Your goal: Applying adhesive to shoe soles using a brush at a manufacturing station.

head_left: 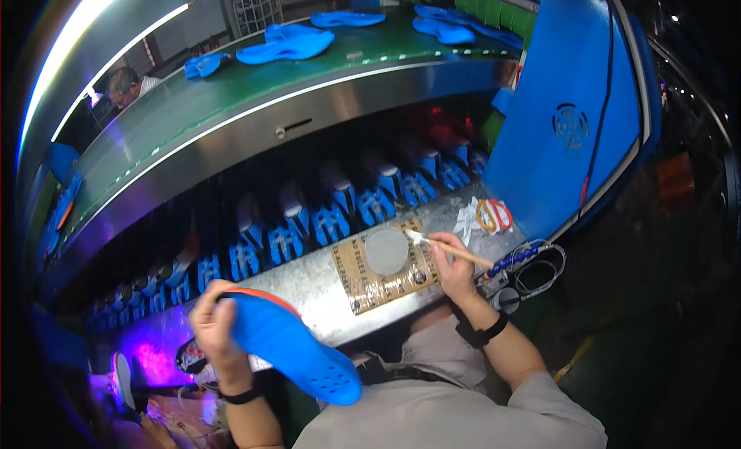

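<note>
My left hand (212,325) is closed around one end of a blue shoe sole (297,345) with an orange rim. The sole slants down toward my lap, and small holes show near its lower end. Between the fingers of my right hand (454,271) is a wooden-handled brush (472,257). Its white bristles are beside the rim of a round, whitish translucent tub (386,251). The tub rests on a piece of brown printed cardboard (359,295), which lies on the metal bench (309,283).
Behind the bench stands a row of blue clamps (330,224). Above runs a green conveyor belt (193,102) carrying several blue soles (285,46). Yellow and red loop handles (502,215) and crumpled white paper (465,221) lie by the blue machine housing (571,79). Another person sits at lower left.
</note>
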A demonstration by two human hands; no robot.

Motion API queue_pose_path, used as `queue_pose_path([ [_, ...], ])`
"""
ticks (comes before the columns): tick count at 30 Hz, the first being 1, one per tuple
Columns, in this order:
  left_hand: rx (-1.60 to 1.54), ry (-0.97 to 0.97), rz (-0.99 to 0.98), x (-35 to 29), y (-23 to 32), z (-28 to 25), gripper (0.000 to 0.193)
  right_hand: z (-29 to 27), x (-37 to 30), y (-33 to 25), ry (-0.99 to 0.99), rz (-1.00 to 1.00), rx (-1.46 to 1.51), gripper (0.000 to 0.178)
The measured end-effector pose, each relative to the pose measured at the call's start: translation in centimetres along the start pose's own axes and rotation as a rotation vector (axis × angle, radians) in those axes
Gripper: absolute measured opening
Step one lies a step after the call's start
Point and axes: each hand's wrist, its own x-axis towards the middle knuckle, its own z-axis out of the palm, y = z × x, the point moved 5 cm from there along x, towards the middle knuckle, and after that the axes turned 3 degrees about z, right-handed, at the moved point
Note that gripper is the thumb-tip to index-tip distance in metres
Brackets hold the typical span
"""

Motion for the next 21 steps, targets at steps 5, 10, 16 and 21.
queue_pose_path([
  [5, -0.516, -0.175, -0.629, -7.5, -8.7, 5.7, 0.047, 1.9, 1.6, -1.9, -0.251, -0.011, -0.147, 0.012],
  [10, -1.011, -0.499, -0.812, -13.7, -8.5, 7.9, 0.076, 3.7, 2.2, -1.5, -0.376, 0.057, -0.291, 0.016],
  [16, -0.950, -0.449, -0.861, -15.7, -9.5, 6.8, 0.083, 3.4, 1.7, -2.8, -0.268, 0.003, -0.214, 0.007],
  [21, -0.947, -0.299, -0.781, -14.6, -10.8, 5.2, 0.074, 4.1, 1.2, -4.4, -0.214, -0.207, -0.320, 0.012],
])
